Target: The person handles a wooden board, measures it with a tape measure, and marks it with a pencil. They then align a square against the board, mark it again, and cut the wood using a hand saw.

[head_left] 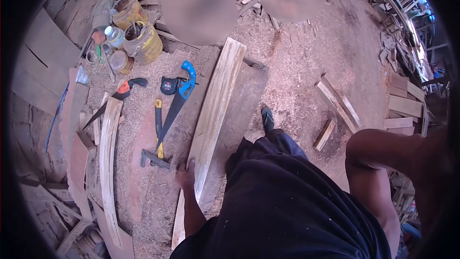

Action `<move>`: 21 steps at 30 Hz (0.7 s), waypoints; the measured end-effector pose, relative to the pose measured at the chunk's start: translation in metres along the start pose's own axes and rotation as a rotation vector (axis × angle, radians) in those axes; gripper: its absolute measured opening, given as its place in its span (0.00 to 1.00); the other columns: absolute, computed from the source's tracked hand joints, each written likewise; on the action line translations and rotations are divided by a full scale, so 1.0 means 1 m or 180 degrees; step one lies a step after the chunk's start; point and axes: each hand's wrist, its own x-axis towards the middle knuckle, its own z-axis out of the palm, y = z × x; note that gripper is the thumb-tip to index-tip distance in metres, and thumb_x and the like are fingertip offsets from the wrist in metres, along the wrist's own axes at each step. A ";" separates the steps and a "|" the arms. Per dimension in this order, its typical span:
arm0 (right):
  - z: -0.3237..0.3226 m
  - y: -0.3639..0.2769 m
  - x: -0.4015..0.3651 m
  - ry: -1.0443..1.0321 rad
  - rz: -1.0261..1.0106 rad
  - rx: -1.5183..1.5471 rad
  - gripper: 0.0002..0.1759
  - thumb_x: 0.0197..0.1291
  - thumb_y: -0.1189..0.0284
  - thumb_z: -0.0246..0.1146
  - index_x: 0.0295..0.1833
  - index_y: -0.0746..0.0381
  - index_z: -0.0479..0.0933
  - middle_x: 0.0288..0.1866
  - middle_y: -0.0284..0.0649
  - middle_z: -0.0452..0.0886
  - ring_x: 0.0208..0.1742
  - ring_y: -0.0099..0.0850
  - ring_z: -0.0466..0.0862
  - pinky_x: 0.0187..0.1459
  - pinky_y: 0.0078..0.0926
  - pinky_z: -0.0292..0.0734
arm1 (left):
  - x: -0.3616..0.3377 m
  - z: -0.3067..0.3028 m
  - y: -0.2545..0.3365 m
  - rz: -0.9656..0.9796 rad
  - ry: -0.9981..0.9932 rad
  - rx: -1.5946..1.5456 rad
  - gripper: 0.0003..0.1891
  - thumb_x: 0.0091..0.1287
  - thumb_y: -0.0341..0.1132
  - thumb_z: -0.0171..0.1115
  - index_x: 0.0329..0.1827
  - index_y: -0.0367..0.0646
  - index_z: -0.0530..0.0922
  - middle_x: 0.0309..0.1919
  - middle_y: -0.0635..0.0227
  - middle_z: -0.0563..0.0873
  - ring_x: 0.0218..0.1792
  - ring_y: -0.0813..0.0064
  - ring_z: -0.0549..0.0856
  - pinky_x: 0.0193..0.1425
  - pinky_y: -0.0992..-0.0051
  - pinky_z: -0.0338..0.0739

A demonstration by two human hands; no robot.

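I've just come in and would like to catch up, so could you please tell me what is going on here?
The person's left hand is at the edge of a long plank, which lies over a wider, darker board. The right hand is not visible, only the bent arm. Beside the plank lie a blue-handled saw, a tape measure and a hammer, with yellow buckets farther off.

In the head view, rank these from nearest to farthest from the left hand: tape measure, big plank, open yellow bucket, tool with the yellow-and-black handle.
From the left hand:
1. Plank, at the hand
2. Yellow-and-black-handled tool, left
3. Tape measure, ahead
4. Yellow bucket, far ahead, left
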 end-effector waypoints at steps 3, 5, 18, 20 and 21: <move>0.013 0.012 0.023 -0.0116 0.0013 -0.0120 0.19 0.74 0.72 0.72 0.67 0.58 0.83 0.50 0.33 0.89 0.51 0.25 0.90 0.72 0.35 0.83 | -0.007 -0.014 0.016 -0.0369 -0.0583 0.0197 0.37 0.64 0.75 0.71 0.48 0.46 0.91 0.41 0.41 0.93 0.48 0.33 0.92 0.56 0.41 0.85; 0.020 0.021 0.038 -0.0181 -0.0009 -0.0186 0.17 0.74 0.72 0.72 0.65 0.59 0.83 0.49 0.33 0.89 0.51 0.26 0.90 0.71 0.34 0.83 | -0.009 -0.012 0.017 -0.0357 -0.0567 0.0274 0.37 0.64 0.75 0.72 0.44 0.44 0.90 0.40 0.41 0.93 0.47 0.33 0.92 0.54 0.41 0.85; 0.036 0.179 0.012 0.0392 0.1505 -0.1138 0.14 0.71 0.68 0.75 0.54 0.66 0.86 0.44 0.48 0.89 0.38 0.35 0.87 0.42 0.37 0.84 | 0.042 -0.072 -0.025 0.0596 0.1377 0.0931 0.18 0.76 0.48 0.70 0.57 0.45 0.83 0.55 0.54 0.88 0.54 0.49 0.88 0.55 0.50 0.83; 0.053 0.204 -0.013 0.1201 0.2151 -0.0829 0.07 0.68 0.78 0.75 0.48 0.70 0.88 0.43 0.45 0.89 0.41 0.35 0.89 0.44 0.29 0.85 | 0.089 -0.091 -0.058 0.0163 0.1401 0.1239 0.26 0.74 0.40 0.69 0.74 0.48 0.77 0.67 0.53 0.84 0.66 0.48 0.85 0.64 0.48 0.82; 0.058 0.215 -0.022 0.1299 0.2411 -0.0690 0.06 0.68 0.80 0.75 0.48 0.70 0.88 0.44 0.45 0.90 0.43 0.33 0.90 0.46 0.28 0.85 | 0.109 -0.091 -0.081 0.0083 0.1332 0.1436 0.33 0.73 0.37 0.69 0.82 0.52 0.72 0.74 0.54 0.81 0.71 0.48 0.83 0.68 0.48 0.82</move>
